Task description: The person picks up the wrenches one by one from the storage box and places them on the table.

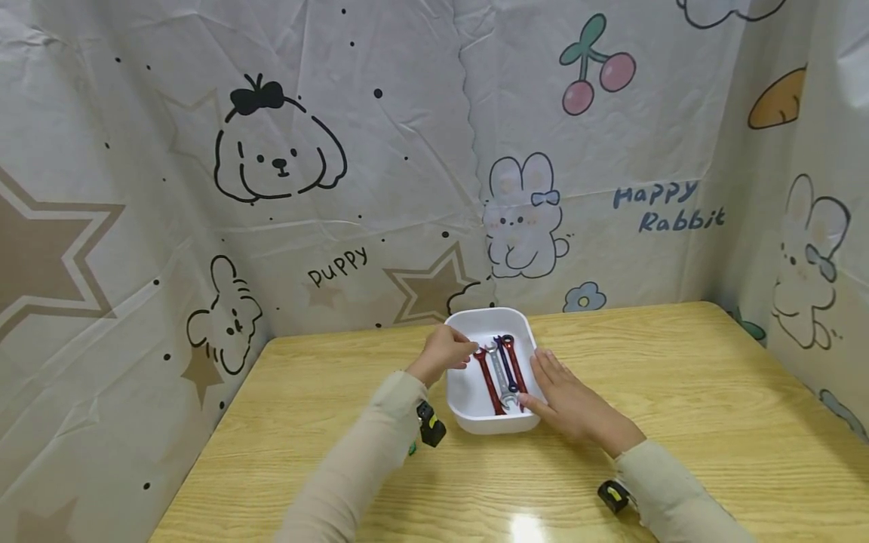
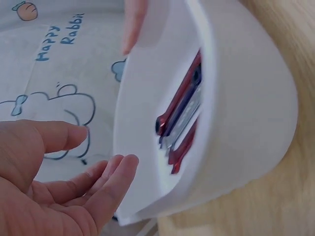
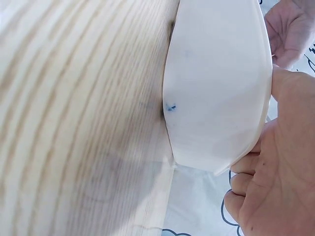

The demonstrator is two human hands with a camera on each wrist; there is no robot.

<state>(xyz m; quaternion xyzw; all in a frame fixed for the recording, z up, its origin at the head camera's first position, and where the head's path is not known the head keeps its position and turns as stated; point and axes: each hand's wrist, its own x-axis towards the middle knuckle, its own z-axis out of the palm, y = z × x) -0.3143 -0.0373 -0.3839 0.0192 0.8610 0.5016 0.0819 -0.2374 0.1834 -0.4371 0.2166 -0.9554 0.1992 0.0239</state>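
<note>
Four slim metal wrenches (image 1: 499, 372), lying side by side in a white plastic tray (image 1: 495, 426) with rounded corners, just below and right of centre in the head view, on a pale wood-grain table (image 1: 645, 362). Left hand (image 1: 443, 354) over the tray's upper-left rim, holding nothing, with thumb and fingertips parted in the left wrist view. Right hand (image 1: 577, 403) along the tray's right rim, fingers mostly straight, thumb reaching over the edge near the lower right corner, no wrench in its grasp. Could knock together or snag, in all likelihood, because of the narrow gaps between shafts. Could also slide into one wall upon a tilt of the tray, perhaps from uneven pressure by the right hand on the thin rim. In colour, from left to right: glossy red, bright silver, dark blue, glossy red again. Slanting from upper left to lower right, with a ring at the top of the right-hand red one and another at the bottom of the blue.
</note>
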